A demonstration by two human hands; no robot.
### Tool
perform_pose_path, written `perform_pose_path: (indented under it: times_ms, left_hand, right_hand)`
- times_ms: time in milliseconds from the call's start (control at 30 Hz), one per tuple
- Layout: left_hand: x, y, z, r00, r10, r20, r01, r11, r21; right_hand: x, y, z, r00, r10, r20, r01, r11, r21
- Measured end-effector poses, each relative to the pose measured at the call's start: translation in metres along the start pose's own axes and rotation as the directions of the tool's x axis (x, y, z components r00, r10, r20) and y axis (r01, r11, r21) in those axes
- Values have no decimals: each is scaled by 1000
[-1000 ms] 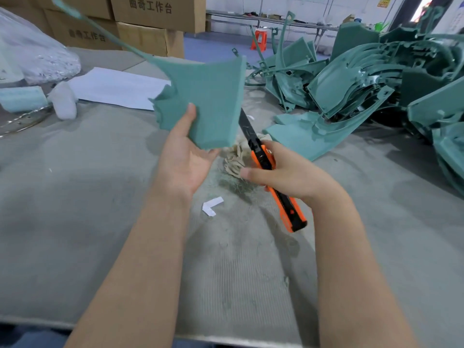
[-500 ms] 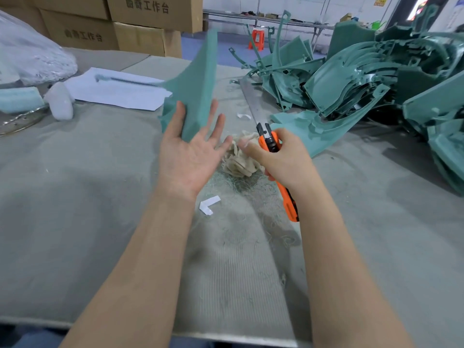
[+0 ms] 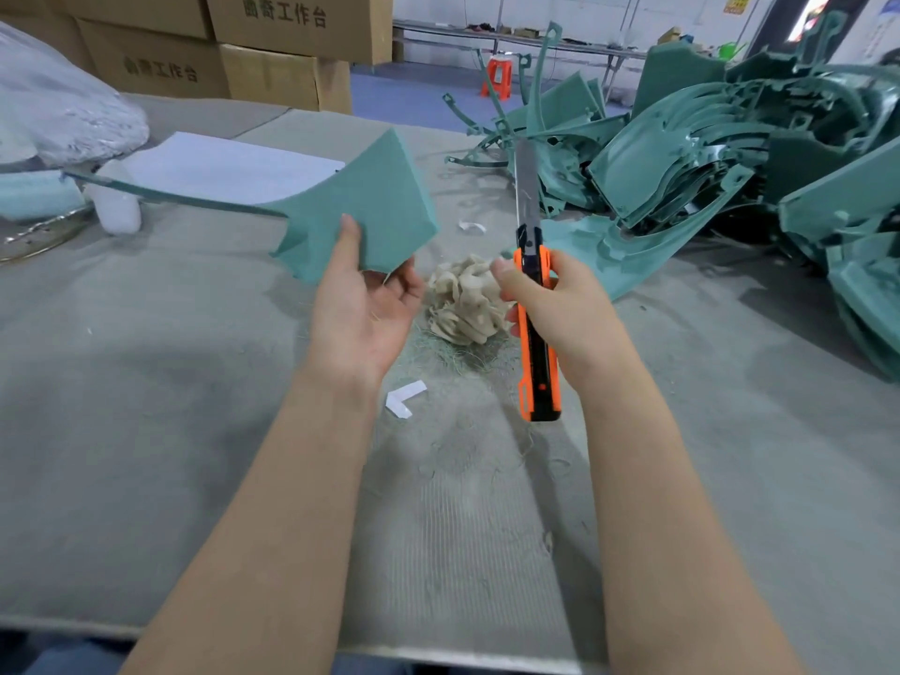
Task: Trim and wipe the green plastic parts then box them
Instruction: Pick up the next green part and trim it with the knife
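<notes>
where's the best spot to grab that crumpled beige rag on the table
Pinch the rag by its bunched folds on top, coming straight down from above. It lies as a loose crumpled heap on the table, so the top folds stand free while its underside rests on the surface. The utility knife is held close on its right, so avoid that side.

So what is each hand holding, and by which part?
Left hand holds the green part by its wide lower edge; right hand, the utility knife by its handle.
</notes>
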State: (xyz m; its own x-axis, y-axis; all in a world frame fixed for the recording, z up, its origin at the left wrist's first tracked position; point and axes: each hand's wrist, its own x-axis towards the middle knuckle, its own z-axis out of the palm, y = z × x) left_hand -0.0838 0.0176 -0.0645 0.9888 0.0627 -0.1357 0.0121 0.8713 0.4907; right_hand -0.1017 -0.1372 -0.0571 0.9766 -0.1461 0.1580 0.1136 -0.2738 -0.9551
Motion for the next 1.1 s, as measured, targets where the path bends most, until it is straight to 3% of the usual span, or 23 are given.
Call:
perform_pose_path:
  times_ms: [200, 300, 433, 533, 600, 667, 733, 867, 967, 1100]
  left_hand:
    - [-2, -6, 2, 998, -40, -49, 44, 996, 75]
    - [-3, -11, 5, 998, 6, -57, 4, 985, 172]
    - [-7, -15, 6, 990, 106, 96, -137, 899, 416]
    - [-11, -9, 7, 956, -41, 290, -88, 904, 418]
    - [-13, -5, 5, 923, -190, 335, 8, 878, 478]
    - [-11, -2, 1, 893, -324, 312, 122, 842, 526]
    - [-9, 3, -2, 893, -370, 256, 207, 843, 497]
    - [-2, 11, -7, 959, -247, 143, 163, 886, 435]
    - [-1, 13, -9, 952, -270, 141, 186, 883, 431]
    - [-1, 7, -11, 977, -204, 59, 145, 846, 513]
  right_hand:
    - [-2, -5, 6, 992, -41, -118, 52, 994, 95]
    - [-3, -5, 10, 1000, -14, -26, 20, 978, 206]
    - [-3, -5, 12, 997, 27, 68, -47, 947, 318]
    - [0, -6, 5, 997, 83, -1, -75, 909, 411]
    - [1, -8, 0, 993, 107, -39, -75, 872, 484]
    - [3, -6, -5, 990, 117, -78, -61, 858, 510]
    - [4, -4, -12, 986, 132, -101, -62, 856, 514]
    - [5, 2, -26, 993, 105, -53, -75, 914, 399]
    - [4, 4, -27, 998, 62, 31, -69, 951, 303]
    - [5, 3, -24, 997, 70, -17, -61, 947, 317]
